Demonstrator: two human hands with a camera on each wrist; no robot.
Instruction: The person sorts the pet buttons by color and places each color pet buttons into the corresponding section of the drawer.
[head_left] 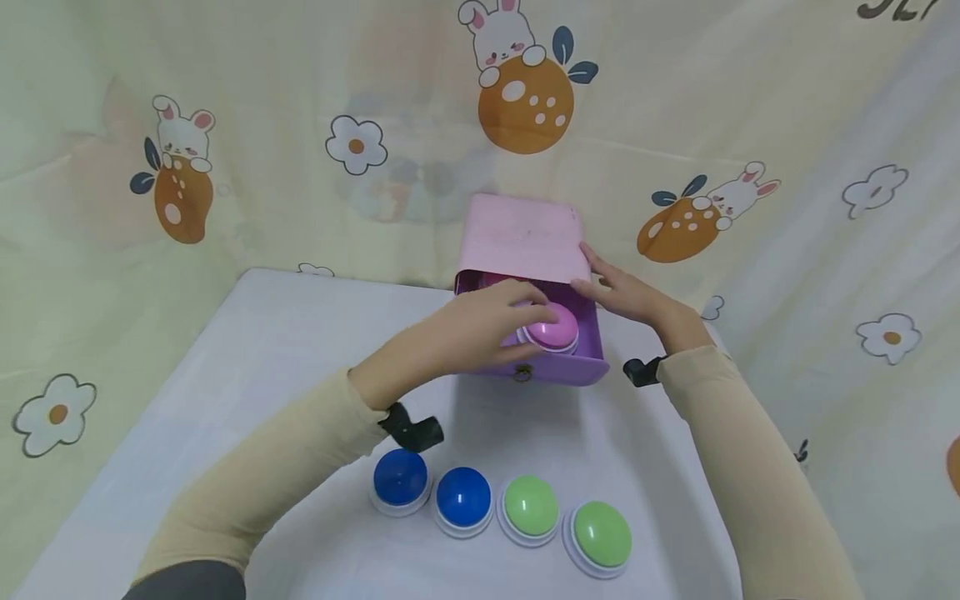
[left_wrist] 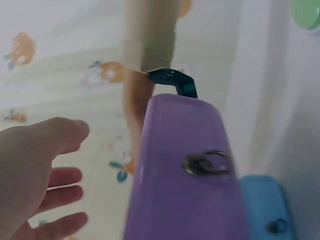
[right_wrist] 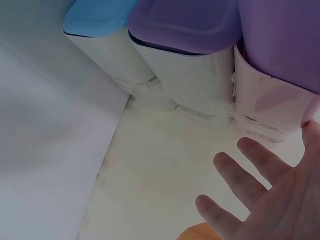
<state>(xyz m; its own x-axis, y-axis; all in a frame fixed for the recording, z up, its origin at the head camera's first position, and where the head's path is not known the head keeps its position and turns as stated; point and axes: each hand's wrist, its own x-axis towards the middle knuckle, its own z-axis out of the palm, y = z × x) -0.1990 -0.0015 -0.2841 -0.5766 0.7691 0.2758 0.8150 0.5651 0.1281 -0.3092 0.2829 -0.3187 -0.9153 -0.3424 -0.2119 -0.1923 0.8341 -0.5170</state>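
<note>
A purple drawer (head_left: 592, 367) with a ring pull (head_left: 522, 373) stands pulled out of a pink cabinet (head_left: 525, 237). Inside it sits a pink dome on a white base (head_left: 555, 327); further back is a darker pink thing (head_left: 495, 279), partly hidden. My left hand (head_left: 476, 329) hovers over the drawer, its fingers across the dome's left side. In the left wrist view the left hand (left_wrist: 20, 175) has thumb and fingers apart, and no dome shows there. Against the cabinet's right side rests my right hand (head_left: 630, 293), its fingers spread in the right wrist view.
Two blue domes (head_left: 401, 477) and two green domes (head_left: 531, 505) on white bases line the front of the white table (head_left: 337, 533). Below the open drawer, the right wrist view shows another purple drawer (right_wrist: 185, 25) and a blue one (right_wrist: 100, 17). A patterned cloth (head_left: 262, 192) hangs behind.
</note>
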